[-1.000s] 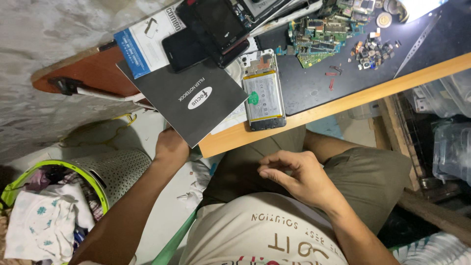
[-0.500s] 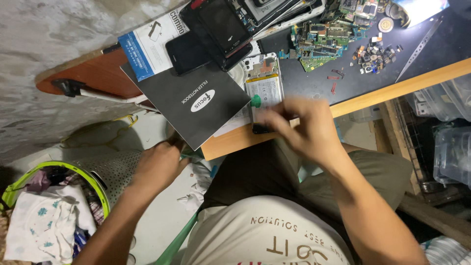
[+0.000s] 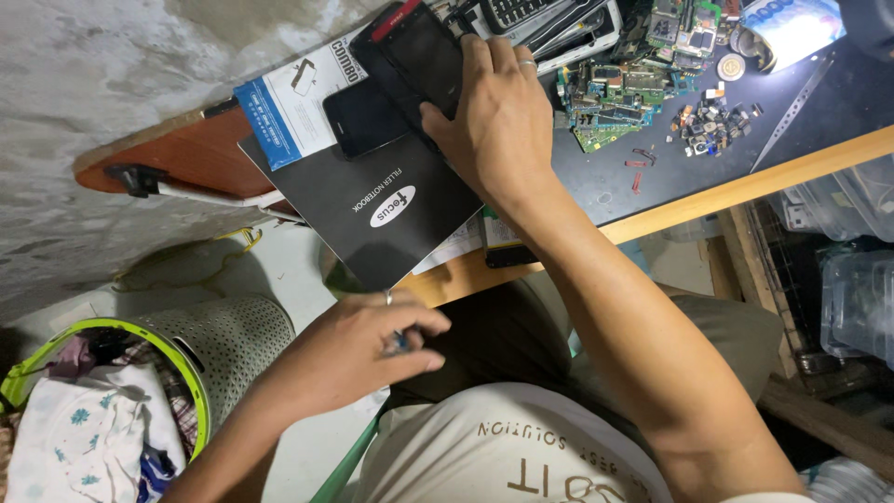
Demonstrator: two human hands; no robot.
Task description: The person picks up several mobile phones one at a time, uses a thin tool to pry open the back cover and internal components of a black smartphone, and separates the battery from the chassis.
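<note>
My right hand (image 3: 494, 116) reaches over the dark work table (image 3: 745, 186) and rests its fingers on a black phone with a red end (image 3: 414, 51), gripping its edge. Beside it lies a second black phone (image 3: 358, 116) on a black notebook (image 3: 372, 214). An opened phone with its battery showing (image 3: 503, 244) lies partly hidden under my right forearm. My left hand (image 3: 358, 349) hovers below the table edge over my lap, its fingers pinched on a small dark item that is too small to identify.
Green circuit boards (image 3: 615, 102) and several small loose parts (image 3: 712, 121) lie on the table's right half. A blue and white box (image 3: 298, 102) sits under the phones. A green-rimmed basket of clothes (image 3: 112, 410) stands on the floor at the left. Clear plastic boxes (image 3: 857, 279) are at the right.
My right hand rose from my lap to the opened phone, then further up onto the black phone. My left hand dropped from the table edge to my lap.
</note>
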